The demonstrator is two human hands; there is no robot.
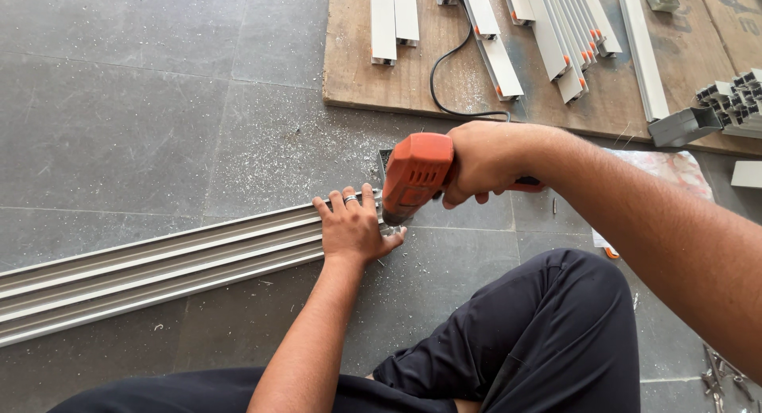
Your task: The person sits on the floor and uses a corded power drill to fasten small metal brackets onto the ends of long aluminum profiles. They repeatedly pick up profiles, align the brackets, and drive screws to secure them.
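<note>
Seated on the grey tiled floor [143, 103], one knee in dark trousers [548, 333] raised on my right. My left hand [353, 226] lay flat, fingers spread, pressing down on the end of a long pale aluminium track profile [159, 266]; a ring showed on one finger. The profile ran along the floor from the left edge of view to just beneath that hand, its several parallel channels facing up. My right hand [480, 163] was wrapped tight around the grip of an orange power tool [413, 175], nose pointed down at the profile's end, just beside the thumb and fingertips of my left hand. The working tip itself was hidden behind the tool body, so contact with the metal could not be confirmed. Pale metal shavings [294, 155] were scattered over the tiles around the work spot. A black cable [444, 71] ran from behind the tool up onto a wooden board [357, 63] lying beyond, which carried a number of shorter white profile lengths [393, 20], some with orange end pieces.
</note>
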